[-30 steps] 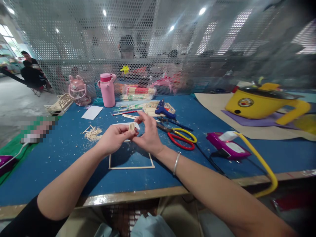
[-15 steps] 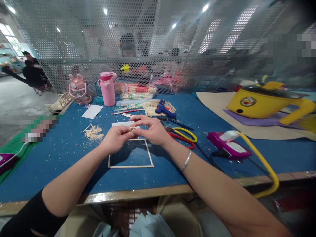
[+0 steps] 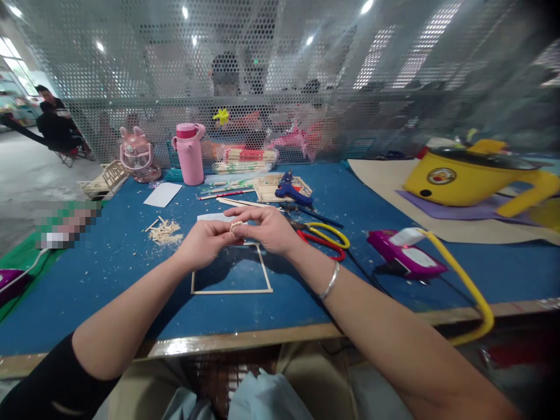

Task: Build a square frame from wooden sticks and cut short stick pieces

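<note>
My left hand (image 3: 205,242) and my right hand (image 3: 266,230) meet at the fingertips, both closed on a small bundle of short wooden sticks (image 3: 236,226). The stick ends show pale between the thumbs and fingers. Below them on the blue table lies a thin wooden stick frame (image 3: 231,291), its far side partly covered by my hands. White paper (image 3: 205,218) sticks out behind my left fingers. Scissors with red and yellow handles (image 3: 328,236) lie just right of my right hand.
Wood scraps (image 3: 165,232) are heaped at left. Behind stand a pink bottle (image 3: 191,157), a blue glue gun (image 3: 292,191) and bagged sticks (image 3: 249,156). To the right are a purple power strip (image 3: 406,256) with a yellow cable and a yellow pot (image 3: 459,178). A perforated metal screen (image 3: 175,76) rises behind.
The bundle has turned slightly between my fingertips, so a row of stick ends shows more clearly. Both hands keep their hold, and the view has shifted a little.
</note>
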Demonstrator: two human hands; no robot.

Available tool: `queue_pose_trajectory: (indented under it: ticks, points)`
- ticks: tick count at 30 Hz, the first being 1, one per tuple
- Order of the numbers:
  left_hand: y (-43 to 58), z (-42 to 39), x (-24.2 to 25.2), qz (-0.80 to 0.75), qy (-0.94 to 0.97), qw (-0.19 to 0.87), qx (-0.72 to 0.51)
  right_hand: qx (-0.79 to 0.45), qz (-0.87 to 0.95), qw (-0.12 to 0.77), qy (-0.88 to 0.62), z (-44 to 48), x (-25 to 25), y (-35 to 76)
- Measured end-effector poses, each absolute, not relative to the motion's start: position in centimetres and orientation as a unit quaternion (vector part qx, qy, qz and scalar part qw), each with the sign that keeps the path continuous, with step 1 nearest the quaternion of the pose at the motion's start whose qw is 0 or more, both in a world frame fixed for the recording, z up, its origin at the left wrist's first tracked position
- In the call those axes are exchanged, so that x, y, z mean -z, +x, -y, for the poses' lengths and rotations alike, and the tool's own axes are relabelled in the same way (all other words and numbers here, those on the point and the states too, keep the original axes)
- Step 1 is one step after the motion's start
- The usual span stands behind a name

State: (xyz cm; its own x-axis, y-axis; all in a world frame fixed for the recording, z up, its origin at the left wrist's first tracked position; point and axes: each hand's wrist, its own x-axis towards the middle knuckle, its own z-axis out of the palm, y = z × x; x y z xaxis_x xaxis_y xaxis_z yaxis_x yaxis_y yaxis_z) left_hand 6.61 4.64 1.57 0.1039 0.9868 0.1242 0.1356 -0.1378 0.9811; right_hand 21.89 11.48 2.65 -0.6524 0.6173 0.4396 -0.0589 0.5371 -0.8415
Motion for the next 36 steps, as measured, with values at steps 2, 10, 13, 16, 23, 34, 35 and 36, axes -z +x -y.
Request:
queue_pose_trajectory:
  ticks: [2,10,13,16,23,34,35,36]
  points:
    - [6.8,-4.6,-1.7,-0.470,0.581,0.459,-0.480,-0.407,0.805,0.393,-0.178,-11.3,-2.8,21.9]
    - [6.9,-4.4,-1.5,-0.481,0.560,0.465,-0.490,-0.379,0.810,0.402,-0.194,-11.1,-2.7,21.6]
    - [6.9,-4.5,-1.4,-0.481,0.559,0.471,-0.484,-0.405,0.803,0.392,-0.193,-11.2,-2.6,21.7]
    - [7.0,-4.3,-1.8,-0.482,0.558,0.472,-0.483,-0.429,0.793,0.389,-0.187,-11.3,-2.5,21.7]
    - [7.1,-4.4,-2.4,-0.444,0.451,0.556,-0.539,-0.503,0.739,0.422,-0.153,-12.2,-2.6,22.1]
    - [7.0,-4.5,-2.2,-0.446,0.383,0.640,-0.495,-0.291,0.851,0.414,-0.141,-12.1,-2.8,22.3]
    - [7.0,-4.5,-2.2,-0.444,0.385,0.641,-0.494,-0.278,0.856,0.413,-0.141,-12.0,-2.8,22.3]
    - [7.0,-4.5,-2.1,-0.442,0.387,0.641,-0.494,-0.269,0.857,0.416,-0.142,-12.0,-2.8,22.3]
